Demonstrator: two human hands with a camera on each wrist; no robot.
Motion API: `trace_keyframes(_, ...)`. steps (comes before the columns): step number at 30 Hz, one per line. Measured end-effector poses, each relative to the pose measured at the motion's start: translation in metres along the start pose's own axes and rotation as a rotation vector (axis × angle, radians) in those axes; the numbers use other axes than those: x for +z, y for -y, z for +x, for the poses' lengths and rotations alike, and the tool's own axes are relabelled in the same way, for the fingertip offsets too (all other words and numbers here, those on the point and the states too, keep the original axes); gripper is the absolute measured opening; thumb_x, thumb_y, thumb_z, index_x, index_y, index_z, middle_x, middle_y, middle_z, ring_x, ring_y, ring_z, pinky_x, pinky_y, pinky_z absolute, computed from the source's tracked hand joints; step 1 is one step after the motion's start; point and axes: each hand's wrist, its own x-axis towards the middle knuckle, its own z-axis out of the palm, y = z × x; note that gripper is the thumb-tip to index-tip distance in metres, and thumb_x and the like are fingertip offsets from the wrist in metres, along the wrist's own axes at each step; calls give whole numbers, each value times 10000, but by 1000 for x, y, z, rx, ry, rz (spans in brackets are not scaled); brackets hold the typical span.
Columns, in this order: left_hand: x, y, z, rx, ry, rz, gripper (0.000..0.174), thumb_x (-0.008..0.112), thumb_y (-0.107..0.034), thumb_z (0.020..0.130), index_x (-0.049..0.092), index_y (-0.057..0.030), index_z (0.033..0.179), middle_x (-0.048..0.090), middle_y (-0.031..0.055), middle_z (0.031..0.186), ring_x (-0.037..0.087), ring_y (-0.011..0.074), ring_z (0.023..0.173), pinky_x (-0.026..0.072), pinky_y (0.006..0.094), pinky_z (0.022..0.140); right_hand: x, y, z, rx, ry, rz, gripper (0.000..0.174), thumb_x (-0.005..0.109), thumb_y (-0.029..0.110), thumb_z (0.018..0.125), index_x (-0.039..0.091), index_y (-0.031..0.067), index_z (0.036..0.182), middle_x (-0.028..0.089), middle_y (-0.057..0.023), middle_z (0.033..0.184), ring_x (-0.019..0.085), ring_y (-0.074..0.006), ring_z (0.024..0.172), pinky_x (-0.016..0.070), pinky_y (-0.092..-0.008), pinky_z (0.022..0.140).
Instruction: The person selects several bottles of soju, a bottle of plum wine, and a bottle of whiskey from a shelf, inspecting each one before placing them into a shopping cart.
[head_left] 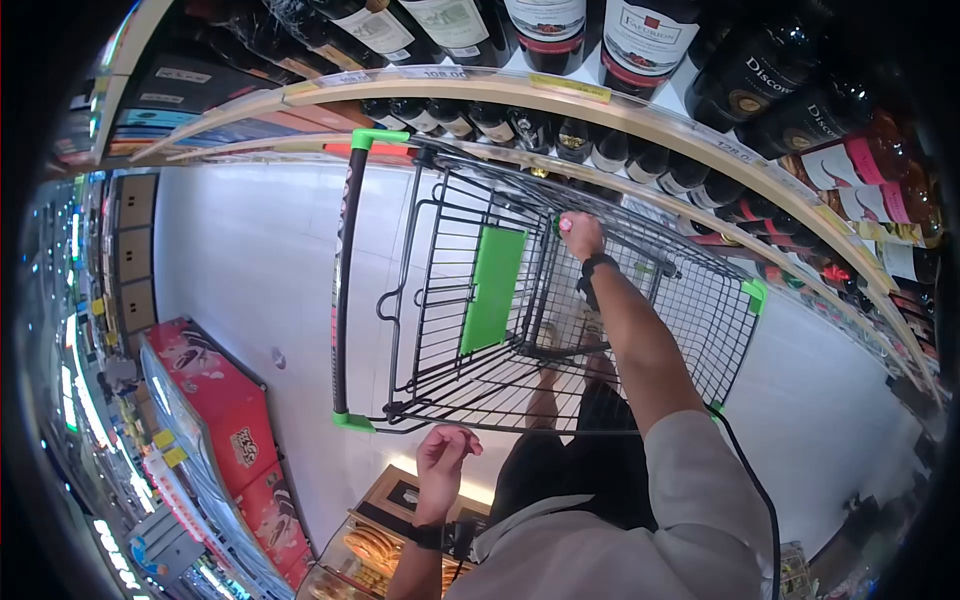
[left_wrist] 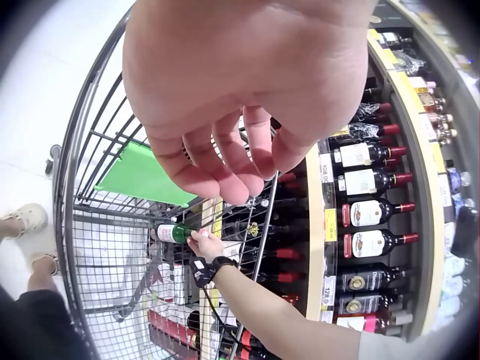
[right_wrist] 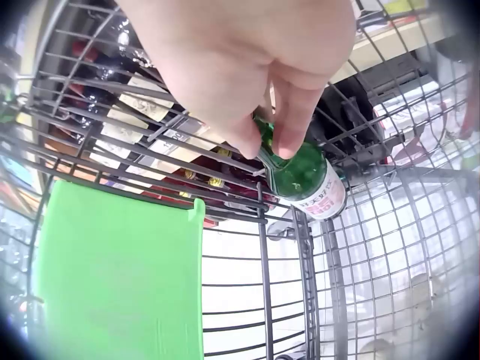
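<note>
My right hand [head_left: 582, 235] reaches down into a wire shopping cart [head_left: 345, 280] and grips a green glass bottle [right_wrist: 304, 176] by its neck. The bottle is tilted, its pale label facing outward, and the cart's wire mesh lies behind it in the right wrist view. Part of the neck is hidden by my fingers. My left hand [head_left: 446, 460] hangs outside the cart, just off its near side, with fingers loosely curled and nothing in them. A green plastic panel [head_left: 493, 290] is fixed inside the cart at its handle end.
Shelves [head_left: 480, 85] of wine bottles [head_left: 645, 40] run along the cart's far side, with price tags on their edges. A red display case [head_left: 215, 400] stands to the left. Packaged bread [head_left: 368, 545] sits on a stand near my left forearm.
</note>
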Motion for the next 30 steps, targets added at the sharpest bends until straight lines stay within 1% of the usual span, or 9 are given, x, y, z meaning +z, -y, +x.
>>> trace_keyframes(3, -3, 5, 1, -15, -2, 6, 98, 554, -76, 1018, 618, -3, 1021, 668, 108, 946, 634, 178, 838, 504, 322, 798, 5, 2, -3, -14, -20, 60, 128, 679, 105, 801, 725, 107, 921, 704, -180, 931, 662, -416, 907, 539, -494, 815)
trace_keyframes(6, -3, 7, 1, -28, 15, 19, 100, 563, -86, 1016, 619, -3, 1020, 670, 106, 949, 632, 171, 838, 504, 321, 798, 6, 9, -5, 50, -19, 123, 123, 683, 109, 815, 717, 94, 932, 701, -192, 934, 661, -419, 911, 539, -492, 817)
trace_keyframes(10, -4, 1, 1, -9, 25, 39, 105, 575, -98, 1014, 620, -4, 1020, 673, 102, 947, 630, 166, 838, 506, 319, 799, 0, 19, -5, 19, 57, 115, 272, 756, 117, 775, 724, 116, 1045, 713, -181, 997, 674, -391, 956, 548, -455, 831)
trace_keyframes(13, -10, -2, 1, -2, 41, 44, 107, 579, -103, 1014, 622, -5, 1021, 674, 101, 942, 630, 165, 836, 508, 318, 797, -1, 27, -8, 48, 81, 91, 180, 684, 142, 848, 710, 108, 1023, 702, -200, 1002, 653, -424, 973, 530, -505, 851)
trace_keyframes(17, -23, -1, -2, 10, 84, 47, 108, 583, -107, 1013, 627, -10, 1025, 675, 102, 941, 631, 165, 834, 511, 321, 793, 2, 28, -9, 94, 135, 6, 263, 671, 135, 851, 682, 127, 1114, 702, -204, 1047, 653, -425, 1020, 530, -503, 883)
trace_keyframes(20, -29, -4, -5, 35, 107, 80, 104, 587, -105, 1010, 630, -12, 1032, 675, 95, 947, 633, 166, 837, 511, 319, 796, 9, 18, -26, 42, -24, 31, 368, 698, 118, 830, 648, 78, 1192, 696, -219, 1074, 653, -421, 1024, 534, -491, 881)
trace_keyframes(23, -30, -10, -4, 52, 166, 95, 89, 573, -71, 1007, 630, -10, 1039, 675, 90, 950, 634, 161, 842, 509, 313, 808, -31, 25, -56, 144, 255, -52, 368, 687, 129, 837, 626, 55, 1192, 686, -234, 1090, 643, -423, 1042, 528, -491, 900)
trace_keyframes(27, -26, -22, -2, 92, 239, 70, 88, 549, -24, 999, 626, -12, 1041, 669, 84, 952, 632, 156, 843, 509, 301, 810, -52, -27, -112, 206, 203, -110, 286, 649, 153, 851, 655, 58, 1120, 691, -233, 1042, 646, -417, 1028, 515, -491, 934)
trace_keyframes(30, -18, -32, -1, 133, 295, 57, 83, 546, -23, 998, 620, -15, 1032, 661, 84, 945, 632, 154, 846, 513, 295, 807, -68, -73, -169, 263, 101, -124, 211, 622, 196, 862, 700, 59, 1001, 701, -206, 1012, 664, -407, 982, 538, -479, 891)
